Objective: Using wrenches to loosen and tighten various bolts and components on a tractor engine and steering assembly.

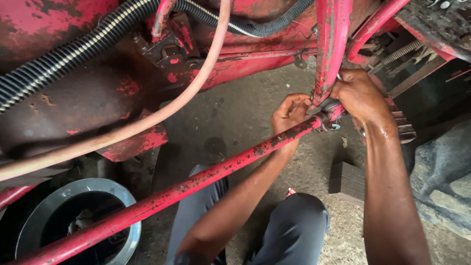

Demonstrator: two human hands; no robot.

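A long red rod (196, 184) runs diagonally from lower left up to a joint (327, 119) under a red upright bar (329, 49). My left hand (290, 112) is closed at the left side of that joint, fingers pinched around something small that I cannot make out. My right hand (360, 95) grips the joint from the right, wrapped around its top end against the upright bar. A metal nut or washer (335, 126) shows just below the joint. My knees in grey trousers (294, 230) are beneath the rod.
A worn red machine body (73, 98) fills the upper left, with a black corrugated hose (73, 51) and a pale pink hose (162, 110) across it. A grey round bucket (78, 221) sits lower left. A dark wooden block (349, 182) lies on the dirt floor.
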